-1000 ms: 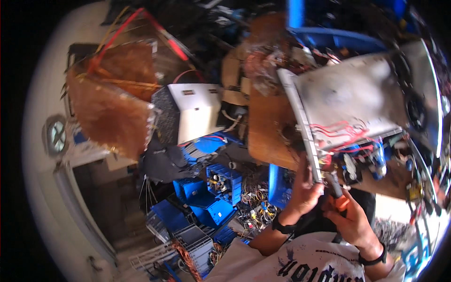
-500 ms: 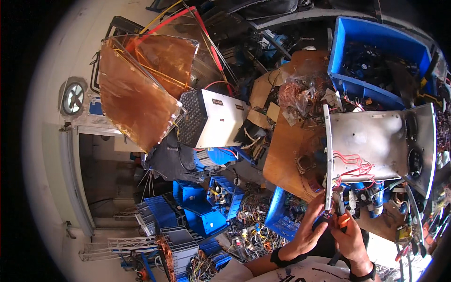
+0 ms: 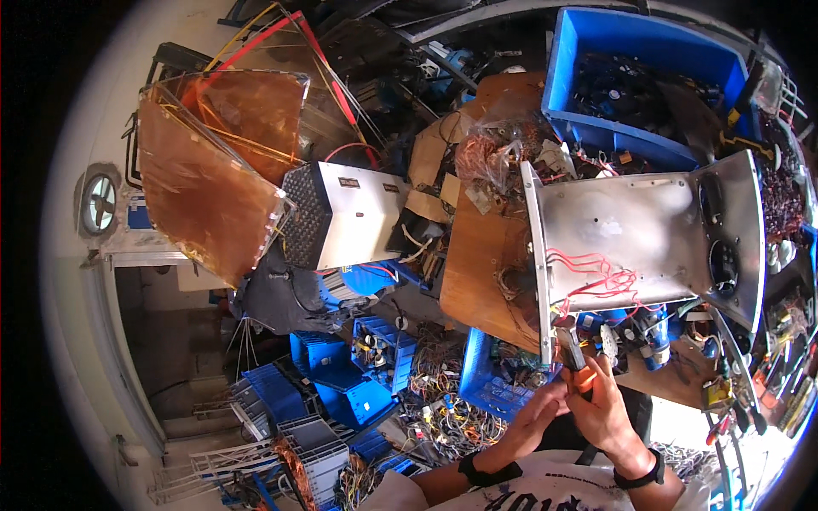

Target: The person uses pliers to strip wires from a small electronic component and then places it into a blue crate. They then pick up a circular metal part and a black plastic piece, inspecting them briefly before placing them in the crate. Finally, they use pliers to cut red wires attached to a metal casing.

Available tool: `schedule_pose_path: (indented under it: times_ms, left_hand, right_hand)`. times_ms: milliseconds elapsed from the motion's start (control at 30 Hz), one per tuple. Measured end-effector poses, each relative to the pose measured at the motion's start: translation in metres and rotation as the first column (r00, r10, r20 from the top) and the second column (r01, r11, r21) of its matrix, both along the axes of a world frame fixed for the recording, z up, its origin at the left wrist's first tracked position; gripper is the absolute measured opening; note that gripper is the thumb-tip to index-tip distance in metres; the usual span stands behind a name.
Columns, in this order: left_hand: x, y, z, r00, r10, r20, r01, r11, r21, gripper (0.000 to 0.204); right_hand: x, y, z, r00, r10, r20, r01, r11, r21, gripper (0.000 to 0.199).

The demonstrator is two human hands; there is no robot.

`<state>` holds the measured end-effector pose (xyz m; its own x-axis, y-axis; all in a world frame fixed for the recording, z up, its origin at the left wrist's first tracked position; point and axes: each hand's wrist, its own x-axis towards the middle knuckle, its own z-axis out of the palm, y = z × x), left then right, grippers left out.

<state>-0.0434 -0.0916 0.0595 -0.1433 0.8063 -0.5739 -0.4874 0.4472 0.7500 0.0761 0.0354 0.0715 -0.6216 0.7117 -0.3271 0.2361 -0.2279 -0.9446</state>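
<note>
My right hand (image 3: 603, 419) is wrapped round pliers (image 3: 576, 364) with orange handles. Their metal jaws point up at the lower end of the flanged edge of a bent sheet-metal housing (image 3: 630, 217). Thin red wires (image 3: 596, 274) run loose along the housing's lower side, close above the jaws. Beside the right hand, my left hand (image 3: 535, 419) has its fingers bent and drawn together against the right hand. Anything within its grip is hidden. Two round openings pierce the right end of the housing.
The housing rests on a brown wooden board (image 3: 481, 264). A big blue bin (image 3: 558, 77) of dark parts stands behind it. At the left are a white box (image 3: 362, 213) and large copper-coloured sheets (image 3: 204, 187). Blue crates (image 3: 354, 400) and tangled cables (image 3: 452, 426) lie below.
The view has shifted, so the scene sits further left. My left hand has come away from the housing's edge, down to the right hand. The pliers stay in the right hand.
</note>
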Motion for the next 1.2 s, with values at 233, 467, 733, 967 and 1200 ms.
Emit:
schedule_pose_path:
  times_ms: [233,467,733,967,1200]
  left_hand:
    - [0.005,-0.004,-0.008,0.955,-0.138,0.261,0.176,0.976,-0.131,0.055]
    - [0.005,-0.003,-0.005,0.984,-0.169,0.064,0.172,0.984,-0.049,0.049]
    - [0.005,-0.004,0.001,0.985,-0.024,0.169,0.026,1.000,-0.012,0.038]
    - [0.004,0.006,0.017,0.986,-0.128,-0.104,0.128,0.992,-0.012,0.034]
    - [0.009,0.007,0.022,0.987,-0.067,-0.148,0.061,0.997,-0.043,0.039]
  right_hand:
    - [-0.008,0.009,0.010,0.998,-0.057,-0.025,0.054,0.994,-0.094,0.034]
    - [-0.011,0.016,0.021,0.992,0.059,0.107,-0.062,0.998,0.026,0.045]
    - [-0.009,0.019,0.037,0.990,0.085,0.113,-0.088,0.996,0.024,0.058]
    - [-0.016,0.015,0.034,0.998,0.051,-0.041,-0.054,0.995,-0.086,0.024]
    - [-0.020,0.015,0.036,0.997,0.024,-0.072,-0.035,0.989,-0.147,0.019]
